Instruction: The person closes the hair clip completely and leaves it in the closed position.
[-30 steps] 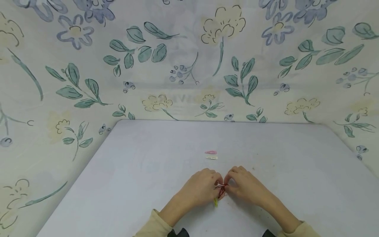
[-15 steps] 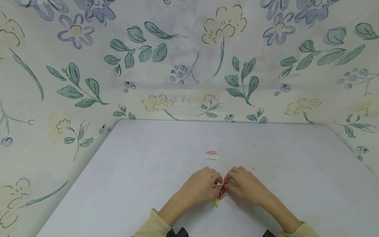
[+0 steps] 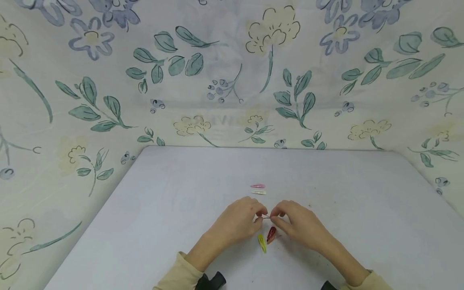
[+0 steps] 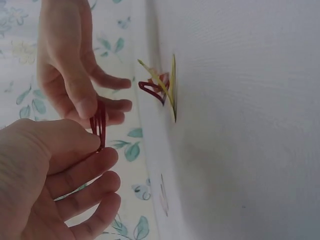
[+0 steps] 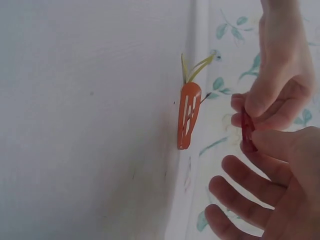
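My left hand [image 3: 237, 219] and right hand [image 3: 301, 223] pinch opposite ends of a dark red snap hair clip [image 4: 101, 122], raised a little above the table. In the right wrist view the red clip [image 5: 247, 131] spans from one hand's fingertips to the other's, while the right hand's other fingers are spread. Just below the hands, on the table, lie another dark red hair clip [image 3: 271, 233], an orange hair clip [image 5: 189, 117] and a yellow hair clip [image 3: 262, 244]. The yellow clip [image 4: 174, 92] looks splayed in the left wrist view.
Beyond the hands, a pink hair clip [image 3: 257, 186] and a whitish hair clip [image 3: 259, 192] lie side by side on the white table [image 3: 188, 181]. Floral-patterned cloth [image 3: 224, 80] rises behind the table's far edge.
Both hands have risen and moved slightly away from the body with the red clip. The red, orange and yellow clips beneath them are now more exposed.
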`<state>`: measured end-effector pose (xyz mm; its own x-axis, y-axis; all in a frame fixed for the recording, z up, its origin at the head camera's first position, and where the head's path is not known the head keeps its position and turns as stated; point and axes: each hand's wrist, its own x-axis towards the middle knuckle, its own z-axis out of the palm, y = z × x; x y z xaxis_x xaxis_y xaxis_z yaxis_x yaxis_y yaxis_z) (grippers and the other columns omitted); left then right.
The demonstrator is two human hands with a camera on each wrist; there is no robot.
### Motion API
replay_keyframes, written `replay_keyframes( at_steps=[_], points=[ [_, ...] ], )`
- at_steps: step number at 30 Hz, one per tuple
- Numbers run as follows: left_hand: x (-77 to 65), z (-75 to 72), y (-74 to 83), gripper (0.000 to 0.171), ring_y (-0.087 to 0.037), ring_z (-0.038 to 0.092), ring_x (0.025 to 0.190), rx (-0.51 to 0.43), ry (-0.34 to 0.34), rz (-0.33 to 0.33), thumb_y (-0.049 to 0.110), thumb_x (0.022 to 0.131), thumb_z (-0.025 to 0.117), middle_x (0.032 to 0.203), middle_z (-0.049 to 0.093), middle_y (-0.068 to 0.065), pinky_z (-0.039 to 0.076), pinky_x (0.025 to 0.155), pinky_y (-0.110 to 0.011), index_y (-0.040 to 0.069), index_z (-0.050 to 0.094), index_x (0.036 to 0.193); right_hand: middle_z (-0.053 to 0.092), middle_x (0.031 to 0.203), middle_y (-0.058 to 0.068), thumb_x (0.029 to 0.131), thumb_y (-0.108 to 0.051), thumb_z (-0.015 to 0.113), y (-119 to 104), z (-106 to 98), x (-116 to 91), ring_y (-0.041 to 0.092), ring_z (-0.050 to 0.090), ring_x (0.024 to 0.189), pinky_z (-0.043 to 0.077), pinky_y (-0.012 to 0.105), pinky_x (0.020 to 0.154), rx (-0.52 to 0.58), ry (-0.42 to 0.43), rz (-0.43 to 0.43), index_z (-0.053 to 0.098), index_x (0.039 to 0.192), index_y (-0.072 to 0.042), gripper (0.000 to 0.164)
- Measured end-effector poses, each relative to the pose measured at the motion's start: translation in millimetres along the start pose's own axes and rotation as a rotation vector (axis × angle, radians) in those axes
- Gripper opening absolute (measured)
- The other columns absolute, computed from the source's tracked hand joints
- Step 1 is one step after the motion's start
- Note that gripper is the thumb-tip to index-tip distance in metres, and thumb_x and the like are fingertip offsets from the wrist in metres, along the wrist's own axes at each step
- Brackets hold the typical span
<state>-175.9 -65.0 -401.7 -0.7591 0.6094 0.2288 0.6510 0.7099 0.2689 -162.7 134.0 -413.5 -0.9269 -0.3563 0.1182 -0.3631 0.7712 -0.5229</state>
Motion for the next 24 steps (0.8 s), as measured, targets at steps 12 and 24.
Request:
replay_keyframes(
  at_steps=[12,24],
  points=[
    [-12.3,-13.5,-8.3,0.011,-0.005,0.055,0.076,0.021,0.139,0.111,0.008,0.085,0.071,0.082,0.065,0.01,0.049,0.071,-0.024,0.017,0.073,0.092,0.063,0.091,-0.017,0.093,-0.023,0.069,-3,2,-2,0.001,0.058,0.084,0.054,0.03,0.076,0.062,0.139,-0.2,0.069,0.098,-0.022,0.004],
    [-9.5,-11.2,-5.1,0.01,-0.008,0.057,0.071,0.078,0.226,0.189,0.006,0.087,0.068,0.084,0.063,0.007,0.047,0.064,-0.024,0.015,0.068,0.091,0.064,0.088,-0.016,0.09,-0.013,0.071,-4,3,-4,-0.001,0.056,0.077,0.051,0.026,0.068,0.106,0.216,-0.249,0.067,0.096,-0.021,0.01]
  ],
)
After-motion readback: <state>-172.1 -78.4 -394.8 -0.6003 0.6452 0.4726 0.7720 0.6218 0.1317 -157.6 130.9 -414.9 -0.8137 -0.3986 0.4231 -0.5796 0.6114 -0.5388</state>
